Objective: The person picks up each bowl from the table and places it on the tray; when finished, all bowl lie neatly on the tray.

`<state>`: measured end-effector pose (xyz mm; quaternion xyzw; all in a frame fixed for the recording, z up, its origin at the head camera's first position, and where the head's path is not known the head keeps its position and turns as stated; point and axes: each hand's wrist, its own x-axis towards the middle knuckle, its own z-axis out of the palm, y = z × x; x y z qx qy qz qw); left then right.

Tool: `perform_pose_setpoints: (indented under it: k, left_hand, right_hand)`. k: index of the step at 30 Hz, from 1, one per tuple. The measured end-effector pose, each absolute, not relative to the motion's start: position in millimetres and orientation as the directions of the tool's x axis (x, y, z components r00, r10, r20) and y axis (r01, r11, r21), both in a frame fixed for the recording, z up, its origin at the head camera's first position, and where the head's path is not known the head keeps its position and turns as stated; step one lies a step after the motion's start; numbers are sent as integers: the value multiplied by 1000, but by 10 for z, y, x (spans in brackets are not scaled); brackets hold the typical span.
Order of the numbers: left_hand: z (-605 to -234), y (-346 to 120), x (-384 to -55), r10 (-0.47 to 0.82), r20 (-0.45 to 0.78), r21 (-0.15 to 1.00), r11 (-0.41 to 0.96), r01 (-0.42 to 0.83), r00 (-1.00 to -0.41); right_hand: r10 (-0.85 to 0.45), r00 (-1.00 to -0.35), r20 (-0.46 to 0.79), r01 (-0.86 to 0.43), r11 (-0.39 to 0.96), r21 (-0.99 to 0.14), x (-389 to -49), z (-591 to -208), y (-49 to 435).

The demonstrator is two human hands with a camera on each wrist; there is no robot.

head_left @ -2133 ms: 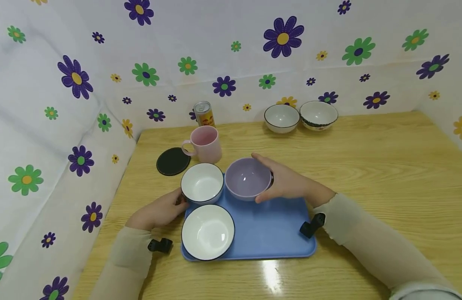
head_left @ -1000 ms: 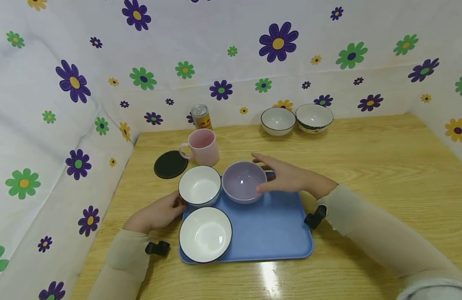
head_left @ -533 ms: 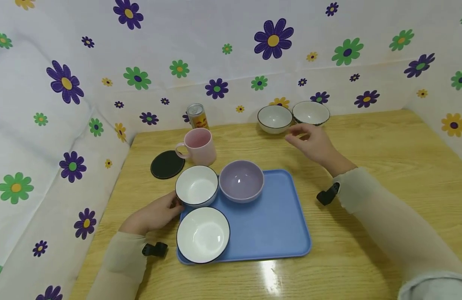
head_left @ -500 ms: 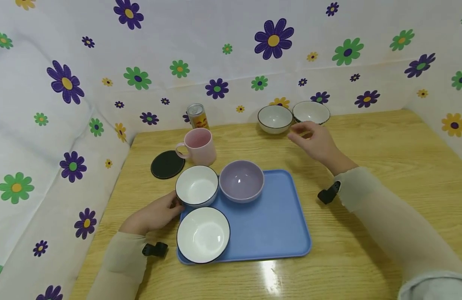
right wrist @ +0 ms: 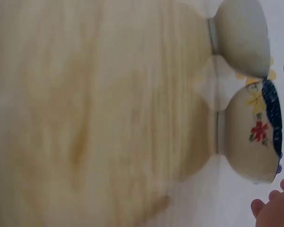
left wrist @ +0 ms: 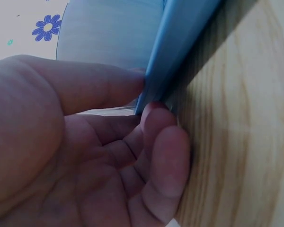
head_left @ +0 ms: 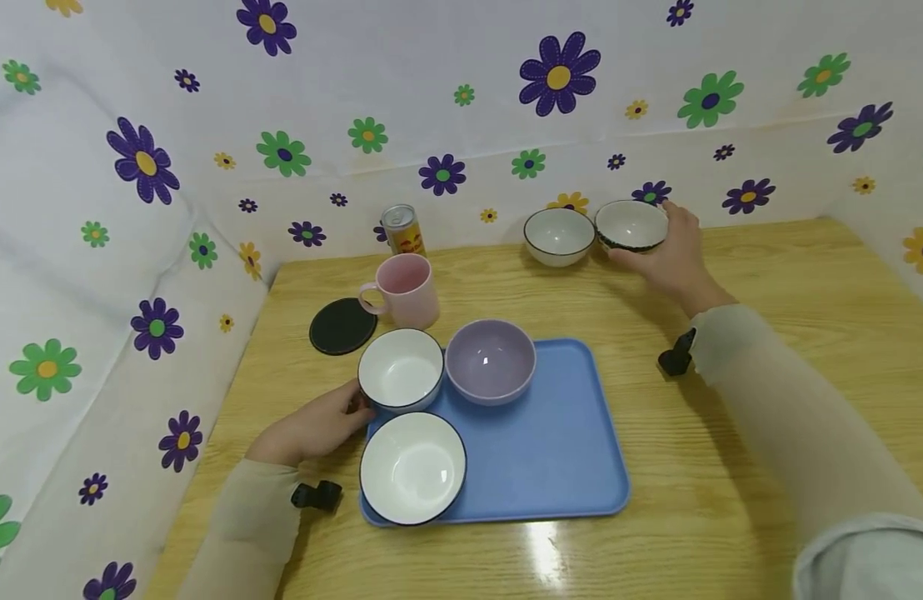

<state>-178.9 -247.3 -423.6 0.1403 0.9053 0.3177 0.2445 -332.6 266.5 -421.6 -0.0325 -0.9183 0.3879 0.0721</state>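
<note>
In the head view my left hand (head_left: 319, 423) grips the left edge of a blue tray (head_left: 551, 458). The left wrist view has its thumb on the tray's rim (left wrist: 163, 52) and fingertips curled at the underside. On that tray stand two white dark-rimmed bowls, the rear one (head_left: 401, 371) and the front one (head_left: 413, 468), plus a purple bowl (head_left: 491, 362). My right hand (head_left: 675, 254) is spread at the right side of a flower-patterned bowl (head_left: 632, 225) at the back. In the right wrist view its fingertips stand apart around the patterned bowl's (right wrist: 246, 132) rim.
A plain white bowl (head_left: 559, 237) stands against the patterned one's left side. Behind the tray's left end are a pink mug (head_left: 409, 292), a drink can (head_left: 403, 229) and a black round coaster (head_left: 343, 327). A flowered cloth (head_left: 319, 83) hangs behind the table (head_left: 769, 350).
My right hand has let go of the purple bowl, leaving it on the tray, and has moved back and right to the patterned bowl. My left hand has stayed at the tray's edge.
</note>
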Motion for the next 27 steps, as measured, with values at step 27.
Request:
perform_pose_setpoints:
  k: [27]
  left_hand:
    - [-4265,-2497,-1817,385,-378,650,758,56,-842]
  right_hand:
    - [89,-990,-106,139,625,-768,-3588,-4247,2709]
